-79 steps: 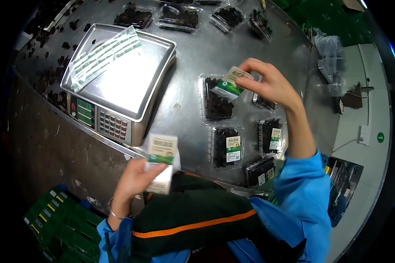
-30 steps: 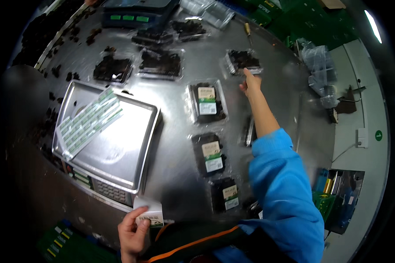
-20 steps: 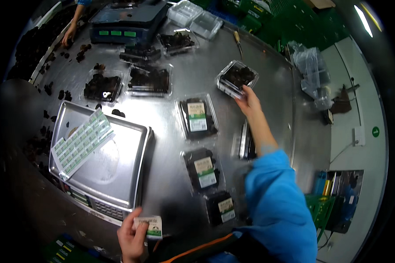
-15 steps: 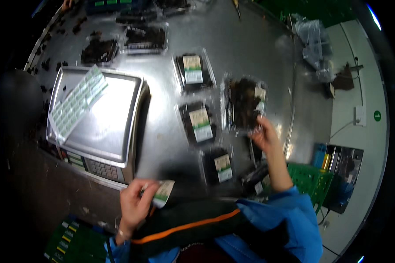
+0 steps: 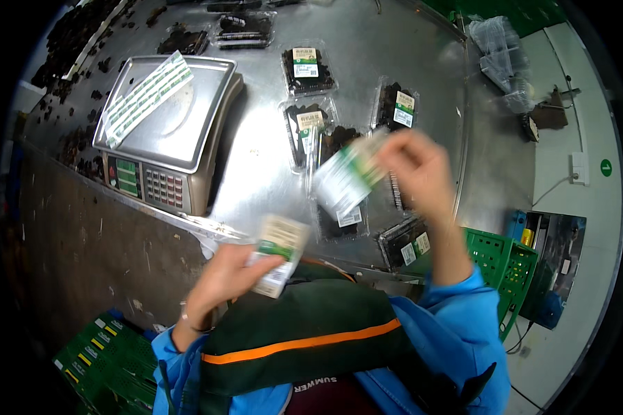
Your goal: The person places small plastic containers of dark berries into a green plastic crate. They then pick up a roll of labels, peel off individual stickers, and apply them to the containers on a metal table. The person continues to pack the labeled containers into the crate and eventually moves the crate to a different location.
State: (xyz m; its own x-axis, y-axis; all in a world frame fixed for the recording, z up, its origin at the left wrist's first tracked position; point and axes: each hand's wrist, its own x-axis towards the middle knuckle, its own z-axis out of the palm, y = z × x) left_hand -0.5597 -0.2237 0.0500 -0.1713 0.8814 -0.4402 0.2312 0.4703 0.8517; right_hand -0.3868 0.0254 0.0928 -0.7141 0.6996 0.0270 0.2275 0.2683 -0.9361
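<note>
My left hand (image 5: 221, 280) is closed on a small stack of labels (image 5: 284, 238), pinned under the thumb near the table's front edge. My right hand (image 5: 426, 176), blurred by motion, pinches one label (image 5: 342, 181) of white, green and beige. That label hangs above a clear plastic box (image 5: 340, 137) of dark, dried, fungus-like pieces and partly hides it. Labelled boxes lie around: one box (image 5: 307, 69) farther off, one box (image 5: 299, 149) just left of it, and one box (image 5: 396, 107) to the right. Another box (image 5: 403, 245) lies near the front edge.
A metal-topped scale (image 5: 173, 131) stands at left with a label sheet (image 5: 149, 100) across its pan. More filled boxes (image 5: 244, 29) lie at the back. Loose dark pieces are scattered far left. Green crates (image 5: 498, 259) stand at right and lower left. Plastic covers (image 5: 498, 59) sit at far right.
My right hand has left a box at the right and now holds a label in the air. A box lies farther left, under that label. My left hand's labels have swung upright; the view has shifted.
</note>
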